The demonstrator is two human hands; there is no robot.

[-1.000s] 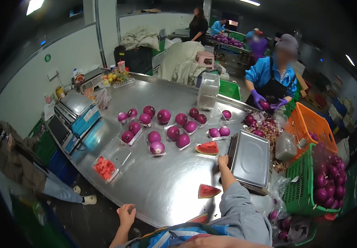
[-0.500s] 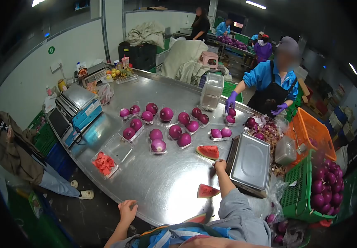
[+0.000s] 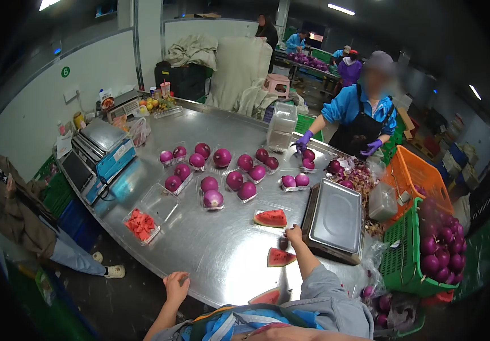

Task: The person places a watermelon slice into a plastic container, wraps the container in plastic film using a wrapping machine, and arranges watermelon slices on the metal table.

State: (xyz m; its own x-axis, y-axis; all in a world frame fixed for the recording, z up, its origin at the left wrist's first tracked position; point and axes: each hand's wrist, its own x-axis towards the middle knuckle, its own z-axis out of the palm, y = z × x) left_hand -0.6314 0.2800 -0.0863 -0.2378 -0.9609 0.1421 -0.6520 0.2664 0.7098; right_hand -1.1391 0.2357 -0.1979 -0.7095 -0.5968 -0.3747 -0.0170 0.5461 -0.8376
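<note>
My right hand is over the steel table, its fingers drawn together beside a red watermelon slice at a clear plastic tray. What the fingertips pinch, if anything, is too small to tell. A dark patch shows on the table just below them. A second watermelon slice lies nearer me, and a third is at the table's near edge, partly cut off by my clothing. At that edge on the left, my left hand hovers with loosely bent fingers and nothing in it.
A flat-topped scale stands right of my right hand. Several trays of peeled purple onions sit mid-table; a tray of red chunks is at left. A green onion crate is at right. Across the table stands a co-worker wearing purple gloves.
My view has shifted slightly. My right hand has come a little toward me, and the watermelon slice beside it lies slightly nearer and turned. My left hand stays about where it was.
</note>
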